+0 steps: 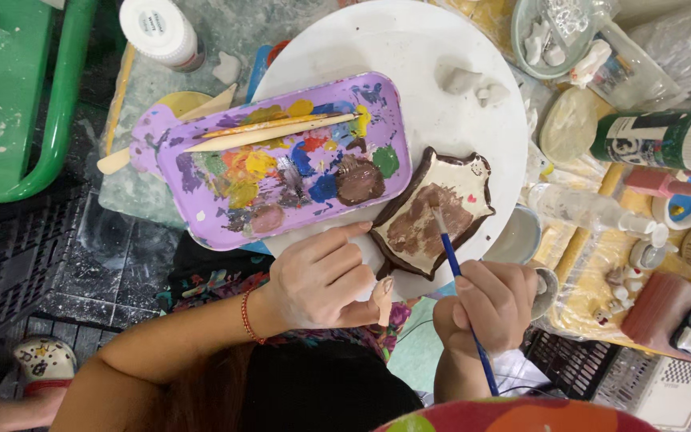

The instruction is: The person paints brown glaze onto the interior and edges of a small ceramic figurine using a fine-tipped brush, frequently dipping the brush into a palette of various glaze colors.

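White round board [409, 48] carries your work. Purple paint tray [281, 160] (two sticks across it) lies at its left. Your left hand [321, 276] steadies the brown-edged ceramic piece [433, 212] with fingertips touching it; your right hand [485, 304] grips the blue paintbrush [461, 296], bristles on the piece.

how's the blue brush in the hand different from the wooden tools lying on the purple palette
The blue brush is held in the right hand, its tip on the brown-painted clay piece; the wooden tools lie loose across the purple palette, untouched. The brush handle is blue and thin; the tools are pale bare wood. The brush points up and away, the tools lie sideways. All are long and slender.
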